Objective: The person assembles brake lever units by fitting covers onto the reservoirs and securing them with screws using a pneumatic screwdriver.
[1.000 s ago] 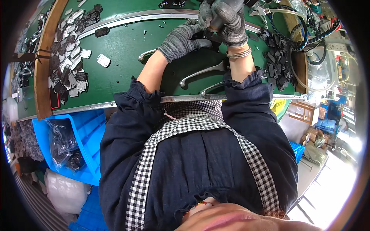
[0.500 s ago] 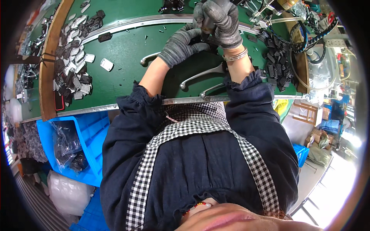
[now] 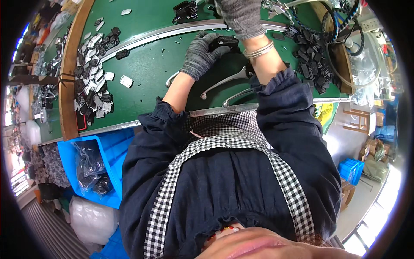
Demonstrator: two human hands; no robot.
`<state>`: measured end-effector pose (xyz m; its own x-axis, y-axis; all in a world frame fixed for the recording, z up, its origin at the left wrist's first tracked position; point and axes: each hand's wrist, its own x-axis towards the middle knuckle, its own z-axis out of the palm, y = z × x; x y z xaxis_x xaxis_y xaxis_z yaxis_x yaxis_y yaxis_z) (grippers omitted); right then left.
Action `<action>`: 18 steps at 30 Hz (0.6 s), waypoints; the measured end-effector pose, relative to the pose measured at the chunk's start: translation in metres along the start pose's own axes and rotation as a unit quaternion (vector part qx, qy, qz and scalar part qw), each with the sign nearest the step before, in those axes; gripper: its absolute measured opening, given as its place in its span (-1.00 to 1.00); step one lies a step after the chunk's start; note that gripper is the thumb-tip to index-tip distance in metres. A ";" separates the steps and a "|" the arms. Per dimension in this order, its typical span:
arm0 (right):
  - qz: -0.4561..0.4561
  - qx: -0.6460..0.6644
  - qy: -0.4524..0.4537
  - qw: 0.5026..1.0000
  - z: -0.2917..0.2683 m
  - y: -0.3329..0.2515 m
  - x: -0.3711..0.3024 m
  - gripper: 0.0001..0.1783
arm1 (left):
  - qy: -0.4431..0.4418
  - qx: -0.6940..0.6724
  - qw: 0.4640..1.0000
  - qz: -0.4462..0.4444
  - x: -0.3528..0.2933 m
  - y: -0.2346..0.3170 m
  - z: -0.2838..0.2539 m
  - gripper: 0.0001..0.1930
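My left hand [image 3: 202,55], in a grey knit glove, is closed round a black lever housing [image 3: 226,42] on the green bench, just in front of the metal rail. My gloved right hand [image 3: 241,18] reaches past the rail at the top edge. Its fingers are cut off or turned away, so any grip there is hidden. Below the hands lies a silver lever with a ball end [image 3: 224,84], and a second silver lever [image 3: 237,98] sits nearer the bench edge. A third lever [image 3: 171,79] shows partly behind my left wrist.
Black and white oval caps [image 3: 92,73] are heaped at left beside a wooden strip [image 3: 69,73]. Small black parts [image 3: 314,64] pile up at right. Loose screws [image 3: 163,50] dot the bench [image 3: 146,73]. A blue bin [image 3: 101,151] stands below left; hoses [image 3: 334,26] hang at far right.
My right hand has lifted away from my left hand toward the top edge, taking the dark tool it gripped out of clear sight. The black housing beside my left hand is now uncovered.
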<state>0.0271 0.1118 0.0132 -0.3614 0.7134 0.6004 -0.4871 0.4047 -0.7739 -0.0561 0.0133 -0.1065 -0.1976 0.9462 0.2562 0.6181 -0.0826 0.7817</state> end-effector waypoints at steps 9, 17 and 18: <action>0.087 -0.282 -0.043 0.955 -0.150 -0.069 -0.056 -0.41 | -0.031 0.144 0.987 -0.066 -0.053 0.009 -0.029 -0.46; 0.321 -0.273 -0.068 0.904 -0.191 -0.054 -0.180 -0.31 | -0.098 0.235 0.963 -0.091 -0.062 0.016 -0.020 -0.71; 0.312 -0.306 -0.057 0.898 -0.187 -0.047 -0.185 -0.29 | -0.102 0.203 0.968 -0.108 -0.060 0.019 -0.019 -0.73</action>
<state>0.2650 0.0676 -0.0992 -0.5088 0.8609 0.0017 0.3536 0.2107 -0.9114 -0.0472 -0.0515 -0.0964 -0.2264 0.9733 -0.0384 0.8356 0.2143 0.5057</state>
